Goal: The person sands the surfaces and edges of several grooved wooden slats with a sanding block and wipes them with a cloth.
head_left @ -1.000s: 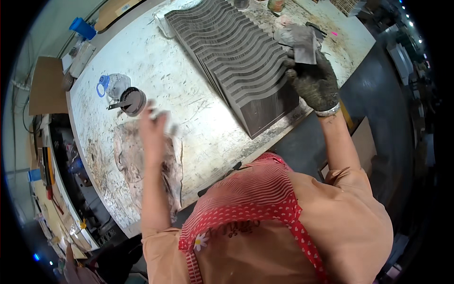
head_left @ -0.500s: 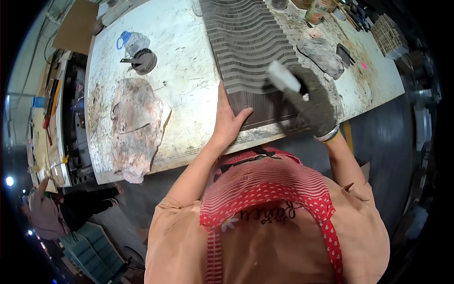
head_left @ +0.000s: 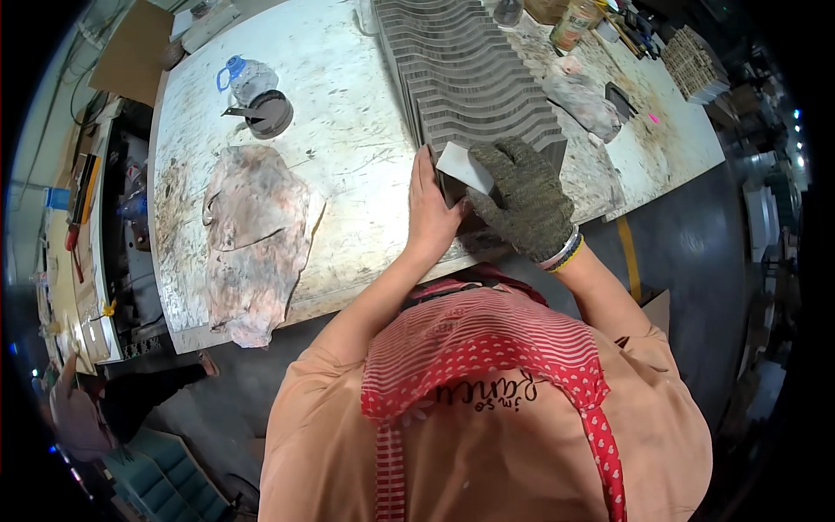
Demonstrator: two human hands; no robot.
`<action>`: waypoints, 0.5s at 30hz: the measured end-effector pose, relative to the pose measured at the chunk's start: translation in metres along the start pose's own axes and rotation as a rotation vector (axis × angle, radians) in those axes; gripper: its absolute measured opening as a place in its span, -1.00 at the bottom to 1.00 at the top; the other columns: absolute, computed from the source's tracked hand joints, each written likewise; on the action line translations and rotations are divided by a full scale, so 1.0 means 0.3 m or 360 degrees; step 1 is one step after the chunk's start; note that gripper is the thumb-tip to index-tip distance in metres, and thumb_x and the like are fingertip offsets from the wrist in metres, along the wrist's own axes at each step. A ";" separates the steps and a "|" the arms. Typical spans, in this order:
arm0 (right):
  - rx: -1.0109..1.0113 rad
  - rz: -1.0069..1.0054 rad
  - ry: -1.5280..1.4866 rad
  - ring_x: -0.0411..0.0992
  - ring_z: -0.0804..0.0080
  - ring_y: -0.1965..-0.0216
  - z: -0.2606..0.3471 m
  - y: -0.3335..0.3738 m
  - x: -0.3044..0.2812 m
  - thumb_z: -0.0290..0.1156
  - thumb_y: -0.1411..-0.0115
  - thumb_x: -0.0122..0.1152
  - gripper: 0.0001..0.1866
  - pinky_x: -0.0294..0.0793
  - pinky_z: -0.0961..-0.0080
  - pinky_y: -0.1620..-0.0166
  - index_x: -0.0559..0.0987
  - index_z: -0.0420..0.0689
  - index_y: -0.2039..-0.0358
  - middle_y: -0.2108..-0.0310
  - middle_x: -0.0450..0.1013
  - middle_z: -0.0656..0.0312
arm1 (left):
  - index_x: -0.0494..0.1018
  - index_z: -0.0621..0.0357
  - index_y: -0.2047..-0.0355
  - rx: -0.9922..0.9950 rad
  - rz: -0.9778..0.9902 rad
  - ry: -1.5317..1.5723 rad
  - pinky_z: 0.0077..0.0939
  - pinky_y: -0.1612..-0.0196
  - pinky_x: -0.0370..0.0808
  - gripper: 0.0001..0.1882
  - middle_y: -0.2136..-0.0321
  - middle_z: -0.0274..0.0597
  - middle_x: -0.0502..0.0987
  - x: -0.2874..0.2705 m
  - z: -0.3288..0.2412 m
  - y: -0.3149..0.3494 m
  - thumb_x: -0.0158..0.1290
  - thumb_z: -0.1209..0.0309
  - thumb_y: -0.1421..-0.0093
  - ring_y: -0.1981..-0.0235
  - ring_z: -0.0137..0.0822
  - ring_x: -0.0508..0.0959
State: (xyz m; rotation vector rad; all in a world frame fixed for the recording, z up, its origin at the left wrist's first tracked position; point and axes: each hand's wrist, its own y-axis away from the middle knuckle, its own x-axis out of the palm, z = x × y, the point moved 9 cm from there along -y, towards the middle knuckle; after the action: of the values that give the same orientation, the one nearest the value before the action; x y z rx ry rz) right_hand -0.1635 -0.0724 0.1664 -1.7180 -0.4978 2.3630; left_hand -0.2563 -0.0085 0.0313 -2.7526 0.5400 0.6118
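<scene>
A long grey-brown stack of wavy-edged strips [head_left: 478,91] runs away from me across the worktable. At its near left corner, my bare left hand [head_left: 432,204] rests with straight fingers along the side and the thumb held apart towards the near end. My right hand [head_left: 526,196] wears a dark, mottled work glove and grips a pale white block [head_left: 464,168] at the near end of the strips. The block's lower part is hidden by the glove, and both hands cover much of the stack's near end.
Left on the stained white table [head_left: 348,200] lie a smeared cloth [head_left: 257,209] and a dark paste tin [head_left: 271,117] with a spatula, beside a clear plastic jug [head_left: 252,80]. Far right are a crumpled rag [head_left: 587,100] and a bottle [head_left: 572,26]. Another person [head_left: 83,409] is at lower left.
My gloved right hand has moved left and towards me with the white block, close to my left hand. The left hand stays at the corner. The view has shifted slightly.
</scene>
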 end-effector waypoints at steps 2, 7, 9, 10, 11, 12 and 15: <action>0.0065 0.0007 0.0033 0.34 -0.03 -0.04 -0.011 0.002 -0.006 -0.20 -0.06 0.23 -0.45 0.30 0.12 -0.10 0.45 -0.19 -0.05 -0.01 0.38 -0.10 | -0.17 0.37 -0.30 0.0003 -0.0002 0.0004 -0.21 -0.33 0.03 0.03 -0.27 0.24 -0.01 -0.006 -0.003 0.002 0.26 0.37 0.03 -0.30 0.11 0.04; 0.0176 -0.0054 -0.0054 0.35 -0.06 -0.03 -0.066 0.024 -0.017 -0.21 -0.06 0.23 -0.45 0.32 0.12 -0.09 0.45 -0.20 -0.04 0.00 0.38 -0.12 | -0.17 0.34 -0.30 -0.0028 -0.0031 0.0049 -0.19 -0.32 0.04 0.05 -0.25 0.22 0.01 -0.016 -0.004 0.007 0.28 0.37 0.05 -0.28 0.11 0.05; 0.0139 -0.0074 -0.0086 0.33 -0.08 -0.06 -0.047 0.032 -0.014 -0.20 -0.07 0.23 -0.45 0.32 0.14 -0.11 0.44 -0.20 -0.05 -0.02 0.38 -0.12 | -0.17 0.34 -0.30 -0.0020 -0.0003 0.0071 -0.19 -0.32 0.04 0.05 -0.25 0.22 0.00 -0.011 -0.009 0.000 0.28 0.37 0.05 -0.28 0.11 0.05; 0.0186 -0.0079 -0.0097 0.33 -0.07 -0.07 -0.066 0.049 0.000 -0.20 -0.08 0.22 -0.45 0.31 0.14 -0.11 0.44 -0.20 -0.05 -0.02 0.37 -0.12 | -0.16 0.33 -0.30 -0.0023 0.0008 0.0088 -0.19 -0.32 0.04 0.06 -0.26 0.21 0.00 -0.010 -0.011 -0.002 0.29 0.36 0.06 -0.28 0.10 0.05; 0.0229 -0.0080 -0.0117 0.32 -0.07 -0.08 -0.082 0.062 0.010 -0.20 -0.08 0.22 -0.45 0.31 0.15 -0.12 0.44 -0.20 -0.05 -0.03 0.37 -0.12 | -0.16 0.33 -0.30 -0.0031 0.0014 0.0098 -0.19 -0.32 0.04 0.06 -0.26 0.21 0.00 -0.011 -0.010 -0.002 0.30 0.35 0.06 -0.28 0.10 0.06; 0.0304 -0.0039 -0.0080 0.31 -0.07 -0.09 -0.103 0.067 0.012 -0.18 -0.09 0.22 -0.44 0.30 0.15 -0.12 0.43 -0.19 -0.06 -0.03 0.37 -0.12 | -0.16 0.31 -0.30 -0.0063 0.0006 0.0076 -0.18 -0.32 0.05 0.07 -0.25 0.21 0.00 -0.016 -0.014 0.000 0.31 0.34 0.07 -0.28 0.10 0.06; 0.0319 0.0033 -0.0007 0.33 -0.06 -0.06 -0.159 0.093 -0.002 -0.19 -0.07 0.23 -0.43 0.32 0.13 -0.09 0.43 -0.19 -0.06 -0.01 0.37 -0.11 | -0.16 0.31 -0.30 -0.0086 0.0004 0.0098 -0.18 -0.31 0.07 0.08 -0.25 0.21 0.00 -0.018 -0.012 -0.002 0.32 0.32 0.07 -0.28 0.11 0.06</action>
State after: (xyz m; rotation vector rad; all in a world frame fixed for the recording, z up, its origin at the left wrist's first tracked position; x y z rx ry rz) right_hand -0.1168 -0.0907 0.1434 -1.6362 -0.2351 2.3405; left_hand -0.2592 -0.0076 0.0369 -2.8297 0.5483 0.5519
